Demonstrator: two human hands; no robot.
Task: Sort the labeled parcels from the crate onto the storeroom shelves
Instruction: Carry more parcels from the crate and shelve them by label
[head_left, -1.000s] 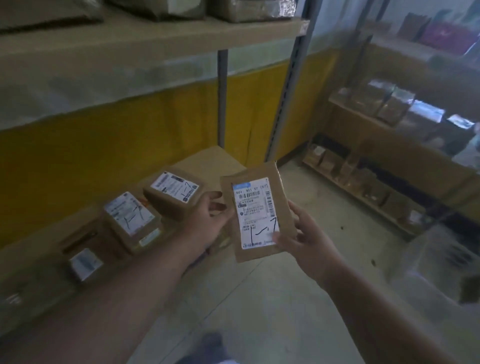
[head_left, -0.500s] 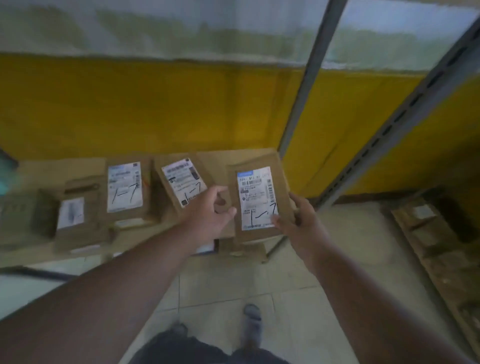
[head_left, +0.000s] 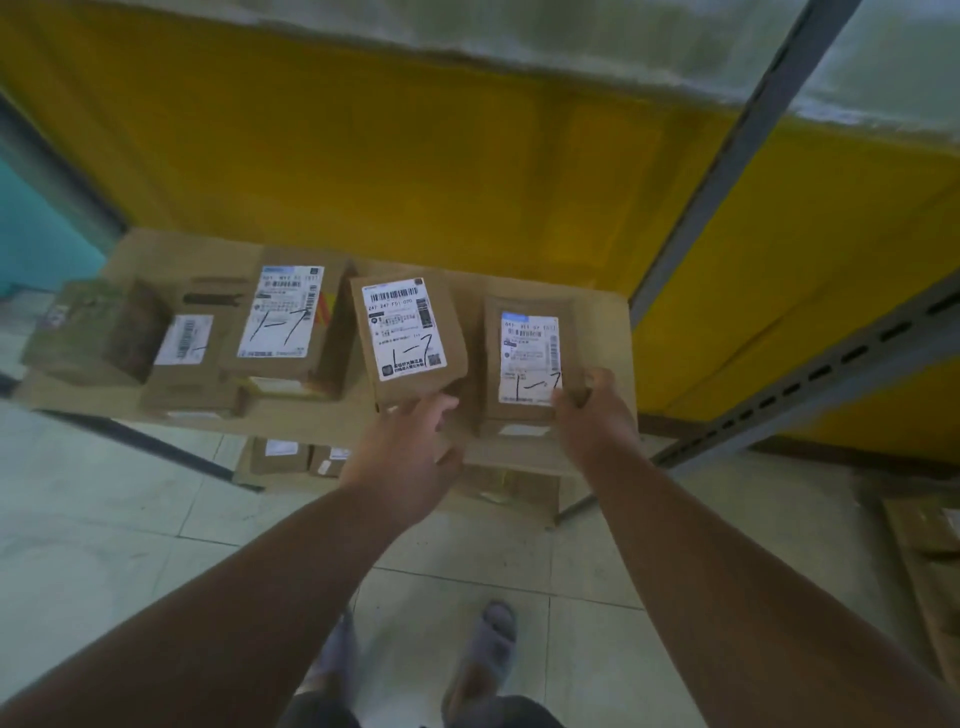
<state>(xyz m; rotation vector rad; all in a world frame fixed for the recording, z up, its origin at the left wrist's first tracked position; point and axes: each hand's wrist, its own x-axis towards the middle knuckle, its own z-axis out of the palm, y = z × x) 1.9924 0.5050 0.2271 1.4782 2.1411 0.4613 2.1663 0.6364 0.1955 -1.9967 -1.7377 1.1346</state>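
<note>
At the bottom of the frame you see your two feet in grey sandals (head_left: 493, 639) on the pale tiled floor (head_left: 104, 545). Your two bare arms reach up from the lower corners toward the middle.

Your left hand (head_left: 402, 462) is in the middle of the frame. Its fingers (head_left: 434, 408) are bent and touch the near edge of the middle parcel (head_left: 408, 338). You cannot tell if they grip it.

Your right hand (head_left: 592, 421) is just to the right. Its fingers (head_left: 597, 379) pinch the lower right corner of the right parcel (head_left: 530, 358). This parcel lies flat at the right end of the low brown shelf (head_left: 597, 312), on top of another small box. Its white label faces up and has "1-7" drawn on it.

The middle parcel sits just beside it, a bit tilted, with the same mark. To the left is a bigger parcel (head_left: 283, 312), also marked "1-7". Left of that is a small box (head_left: 184, 353), then a dark box (head_left: 88, 332) at the left end.

More boxes (head_left: 291, 457) sit under the shelf on the floor.

Behind the shelf is a yellow wall (head_left: 389, 156). A grey metal post (head_left: 727, 156) slants up on the right side of the frame.
</note>
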